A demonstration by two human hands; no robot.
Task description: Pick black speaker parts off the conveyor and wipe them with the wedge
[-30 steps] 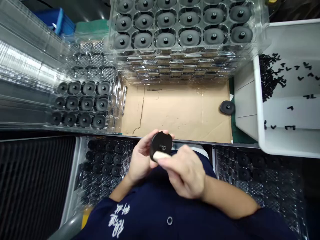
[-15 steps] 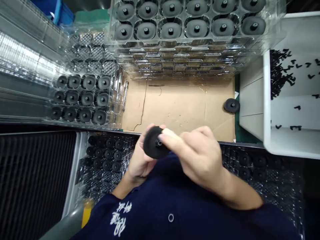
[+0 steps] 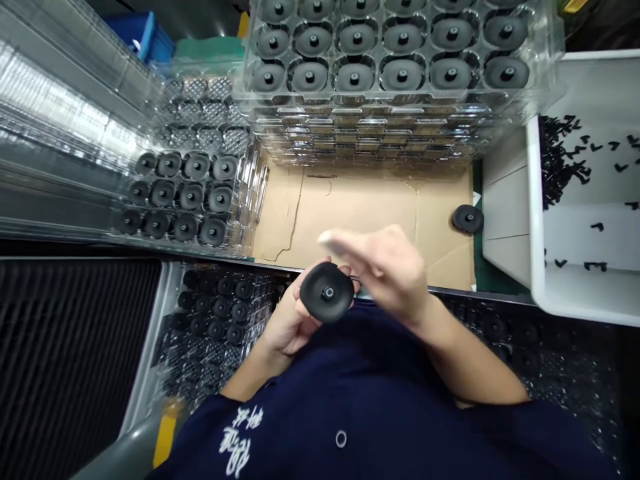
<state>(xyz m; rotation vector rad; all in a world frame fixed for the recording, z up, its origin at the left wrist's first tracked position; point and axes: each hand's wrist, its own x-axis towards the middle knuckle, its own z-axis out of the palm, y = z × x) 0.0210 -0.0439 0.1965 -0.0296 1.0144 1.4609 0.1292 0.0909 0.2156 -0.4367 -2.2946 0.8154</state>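
My left hand (image 3: 287,323) holds a black round disc (image 3: 327,293) with a small metal hub in its middle, face up, close to my body. My right hand (image 3: 383,267) hovers just above and to the right of the disc, fingers stretched out and blurred, holding nothing that I can see. Both hands are over the near edge of a cardboard sheet (image 3: 360,207).
A stack of clear trays (image 3: 395,73) full of grey discs stands at the back. A clear tray (image 3: 180,197) with black discs lies left. One loose disc (image 3: 467,219) lies beside a white bin (image 3: 537,200) holding small black parts. More trays (image 3: 220,307) sit under the bench.
My right hand has lifted off the disc and moved up and right, fingers opening. The left hand has turned the disc so its face with the hub shows.
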